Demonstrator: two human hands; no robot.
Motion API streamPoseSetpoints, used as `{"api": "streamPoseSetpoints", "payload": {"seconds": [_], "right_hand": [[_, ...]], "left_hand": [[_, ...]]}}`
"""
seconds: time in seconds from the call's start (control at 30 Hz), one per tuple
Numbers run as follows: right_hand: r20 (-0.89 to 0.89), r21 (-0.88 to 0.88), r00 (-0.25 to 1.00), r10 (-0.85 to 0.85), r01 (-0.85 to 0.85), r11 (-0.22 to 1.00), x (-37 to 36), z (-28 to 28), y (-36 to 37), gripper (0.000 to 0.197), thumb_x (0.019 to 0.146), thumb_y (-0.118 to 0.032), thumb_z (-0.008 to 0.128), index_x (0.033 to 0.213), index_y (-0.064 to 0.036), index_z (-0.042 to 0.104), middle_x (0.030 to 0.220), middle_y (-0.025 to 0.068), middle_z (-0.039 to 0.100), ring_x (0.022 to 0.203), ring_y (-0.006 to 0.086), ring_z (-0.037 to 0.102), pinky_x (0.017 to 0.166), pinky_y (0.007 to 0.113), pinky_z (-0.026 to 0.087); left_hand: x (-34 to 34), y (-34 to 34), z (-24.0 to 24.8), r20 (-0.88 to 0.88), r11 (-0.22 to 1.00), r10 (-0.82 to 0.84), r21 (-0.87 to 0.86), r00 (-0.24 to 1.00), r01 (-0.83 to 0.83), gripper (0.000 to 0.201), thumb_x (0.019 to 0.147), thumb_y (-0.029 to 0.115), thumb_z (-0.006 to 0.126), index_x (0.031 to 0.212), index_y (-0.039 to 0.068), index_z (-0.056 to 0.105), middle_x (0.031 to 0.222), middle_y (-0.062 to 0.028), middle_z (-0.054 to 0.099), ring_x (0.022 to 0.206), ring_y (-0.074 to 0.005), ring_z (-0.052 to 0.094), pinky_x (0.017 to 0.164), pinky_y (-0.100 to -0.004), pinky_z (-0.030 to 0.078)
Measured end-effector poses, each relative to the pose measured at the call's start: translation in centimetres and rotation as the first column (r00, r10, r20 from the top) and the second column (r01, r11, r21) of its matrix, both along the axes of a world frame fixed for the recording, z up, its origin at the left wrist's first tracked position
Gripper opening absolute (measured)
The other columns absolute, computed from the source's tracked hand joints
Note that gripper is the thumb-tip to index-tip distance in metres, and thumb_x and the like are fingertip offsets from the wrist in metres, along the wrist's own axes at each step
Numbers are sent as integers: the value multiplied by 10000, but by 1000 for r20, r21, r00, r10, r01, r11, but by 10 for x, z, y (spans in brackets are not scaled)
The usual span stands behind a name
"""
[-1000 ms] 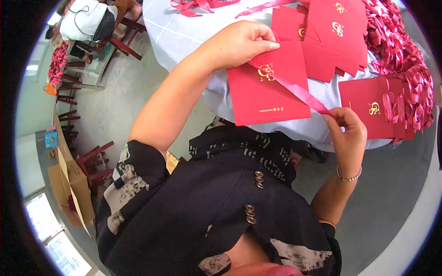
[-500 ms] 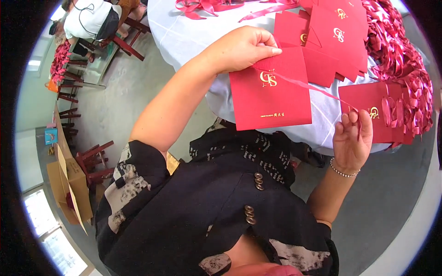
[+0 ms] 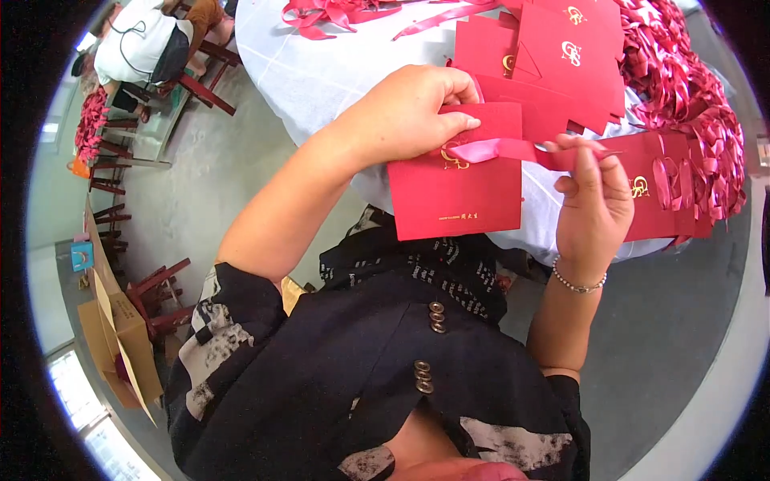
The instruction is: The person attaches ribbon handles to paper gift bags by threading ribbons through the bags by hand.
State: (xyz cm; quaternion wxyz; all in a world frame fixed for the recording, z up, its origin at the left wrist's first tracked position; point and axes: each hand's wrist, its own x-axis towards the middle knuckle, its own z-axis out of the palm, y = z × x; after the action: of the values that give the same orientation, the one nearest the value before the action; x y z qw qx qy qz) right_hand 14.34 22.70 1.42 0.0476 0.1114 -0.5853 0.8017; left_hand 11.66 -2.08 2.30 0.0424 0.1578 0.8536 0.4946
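My left hand pinches the upper edge of a red paper gift bag with gold print, holding it over the near edge of the table. A red satin ribbon runs from the bag's upper part to my right hand, whose fingers and thumb are closed on its other end. The ribbon's far end at the bag lies partly under my left thumb, so how it is fastened there is hidden. Just right of my right hand lie red bags with ribbon handles.
Flat red bags are piled on the white-covered table. A heap of red ribbons lines its right side, and loose ribbon lies at the far edge. Left are a seated person, wooden stools and a cardboard box.
My right hand has come up and left toward the bag, turning its fingers over. The ribbon is shorter between the hands and shows its broad side. The bag sits slightly lower in view.
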Motion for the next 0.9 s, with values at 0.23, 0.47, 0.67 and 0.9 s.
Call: {"api": "streamPoseSetpoints", "payload": {"seconds": [0.23, 0.47, 0.67, 0.9], "right_hand": [[188, -421, 981, -41, 118, 899, -18, 13, 16, 206, 1068, -127, 505, 1158, 0, 640, 1030, 148, 720, 854, 179, 717, 570, 171, 455], [217, 121, 974, 66, -94, 988, -4, 3, -2, 96, 967, -61, 674, 1018, 7, 718, 816, 23, 700, 600, 29, 526, 517, 176, 373], [-24, 387, 994, -107, 108, 916, 1, -9, -36, 54, 947, -40, 701, 967, 9, 700, 831, 15, 699, 644, 43, 593, 593, 204, 486], [-331, 577, 938, -103, 288, 764, -7, -21, -46, 73, 889, -31, 736, 944, -15, 690, 767, 111, 686, 607, 179, 651, 577, 299, 505]], "left_hand": [[2, -1, 1, -23, 1000, -16, -8, 1000, 16, 139, 899, 63, 718, 983, -17, 642, 815, -41, 688, 742, -82, 612, 689, -272, 506], [2, 1, 3, -32, 998, -30, -49, 999, 29, 201, 854, 69, 760, 984, -26, 638, 825, -63, 693, 771, -97, 635, 714, -280, 521], [5, 4, 7, -49, 995, -31, -100, 998, 26, 216, 850, 87, 765, 993, -15, 640, 839, -80, 699, 796, -119, 654, 740, -293, 530], [13, 9, 6, -230, 995, -19, -98, 973, -3, 256, 854, 102, 747, 1056, -15, 643, 899, -144, 720, 881, -245, 723, 795, -337, 543]]}}
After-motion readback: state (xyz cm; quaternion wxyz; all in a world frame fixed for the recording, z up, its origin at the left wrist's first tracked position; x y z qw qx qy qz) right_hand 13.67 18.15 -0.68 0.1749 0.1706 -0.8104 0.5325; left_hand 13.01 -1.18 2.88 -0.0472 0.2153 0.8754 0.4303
